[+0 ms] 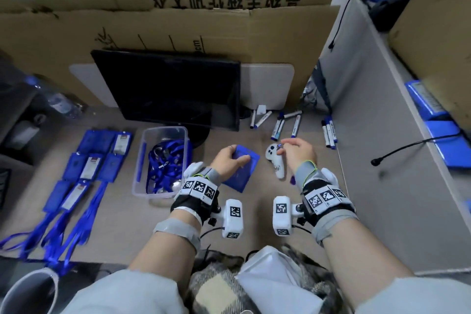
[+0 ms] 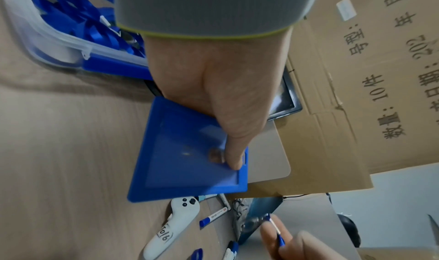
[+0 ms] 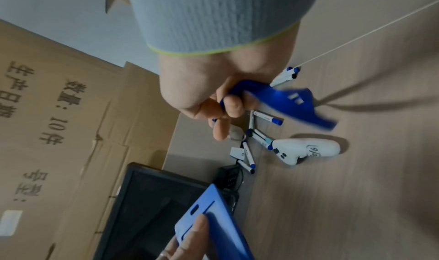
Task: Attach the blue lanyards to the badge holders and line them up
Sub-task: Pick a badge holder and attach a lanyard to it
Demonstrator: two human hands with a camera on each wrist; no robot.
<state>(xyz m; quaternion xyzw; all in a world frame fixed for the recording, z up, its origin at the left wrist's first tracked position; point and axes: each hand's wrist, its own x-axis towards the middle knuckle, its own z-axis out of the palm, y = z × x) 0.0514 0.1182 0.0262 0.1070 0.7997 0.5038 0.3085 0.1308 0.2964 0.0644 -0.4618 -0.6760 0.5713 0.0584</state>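
My left hand [image 1: 230,158] grips a blue badge holder [image 1: 243,171] just above the desk, right of the bin. In the left wrist view the thumb [image 2: 234,157] presses on the holder [image 2: 185,166] near its slot end. My right hand [image 1: 293,148] hovers a short way to the right, over a white controller, and its fingers pinch the end of a blue lanyard [image 3: 285,102]. The strap trails back under the wrist. The holder's slotted end [image 3: 202,209] points toward the right hand [image 3: 213,102]. Holder and lanyard are apart.
A clear plastic bin [image 1: 142,150] of blue lanyards stands left of my hands. Several badge holders with lanyards [image 1: 89,160] lie in rows at the far left. A white controller [image 1: 276,160], loose markers [image 1: 280,125], a dark monitor [image 1: 173,89] and cardboard boxes are behind.
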